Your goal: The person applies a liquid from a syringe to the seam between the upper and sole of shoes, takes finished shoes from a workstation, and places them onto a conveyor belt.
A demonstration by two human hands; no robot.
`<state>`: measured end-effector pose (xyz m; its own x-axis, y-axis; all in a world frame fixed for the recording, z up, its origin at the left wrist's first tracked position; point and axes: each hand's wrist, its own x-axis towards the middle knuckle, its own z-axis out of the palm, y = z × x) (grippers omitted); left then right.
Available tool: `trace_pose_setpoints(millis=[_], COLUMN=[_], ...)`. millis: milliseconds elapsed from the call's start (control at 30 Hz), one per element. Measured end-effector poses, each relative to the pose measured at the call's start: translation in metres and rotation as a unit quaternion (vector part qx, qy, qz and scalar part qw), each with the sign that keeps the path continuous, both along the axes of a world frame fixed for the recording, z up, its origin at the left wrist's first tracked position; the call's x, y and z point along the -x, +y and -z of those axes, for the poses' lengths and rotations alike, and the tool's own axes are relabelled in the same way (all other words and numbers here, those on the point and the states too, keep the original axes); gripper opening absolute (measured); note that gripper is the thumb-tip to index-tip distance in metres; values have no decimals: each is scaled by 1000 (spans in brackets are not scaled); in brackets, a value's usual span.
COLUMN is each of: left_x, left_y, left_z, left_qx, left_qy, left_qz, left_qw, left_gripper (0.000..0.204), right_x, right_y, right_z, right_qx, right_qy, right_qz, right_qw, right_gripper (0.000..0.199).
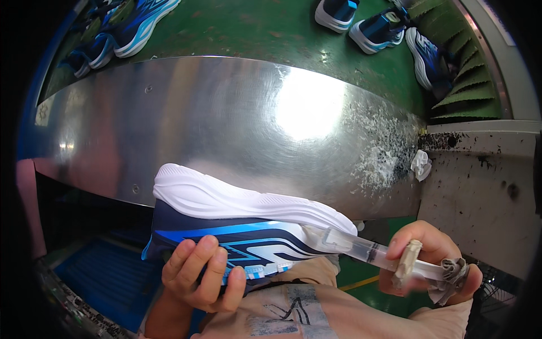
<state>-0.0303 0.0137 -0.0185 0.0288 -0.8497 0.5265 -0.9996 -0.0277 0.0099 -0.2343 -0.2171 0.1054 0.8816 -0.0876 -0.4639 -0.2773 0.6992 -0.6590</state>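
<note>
My L hand (206, 274) is clamped on the shoe (243, 227), near side, sole facing far, prob. to bare the toe edge; R hand (432, 248) fingers clamped round the syringe (361, 249), prob. for steady aim

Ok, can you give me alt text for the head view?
The left hand holds a blue-and-white shoe; the right hand holds a clear syringe at its toe end. More shoes lie beyond a metal ledge.
</note>
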Motion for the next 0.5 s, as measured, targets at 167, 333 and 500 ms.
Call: trace_pose_setpoints(millis=[167, 333, 500], left_x=[-1, 1, -5], left_y=[-4, -7, -15], left_z=[2, -8, -22], left_qx=[12, -11, -46], left_qy=[-8, -6, -22], left_qz=[2, -25, 14], left_qw=[1000, 1000, 999], left_gripper=[32, 38, 41], right_x=[38, 61, 74], right_y=[12, 21, 30], right_z=[17, 38, 47], right_qx=[9, -23, -33], right_qy=[-75, -113, -68], right_qz=[91, 155, 210], right_qw=[993, 981, 975], right_gripper=[116, 115, 115])
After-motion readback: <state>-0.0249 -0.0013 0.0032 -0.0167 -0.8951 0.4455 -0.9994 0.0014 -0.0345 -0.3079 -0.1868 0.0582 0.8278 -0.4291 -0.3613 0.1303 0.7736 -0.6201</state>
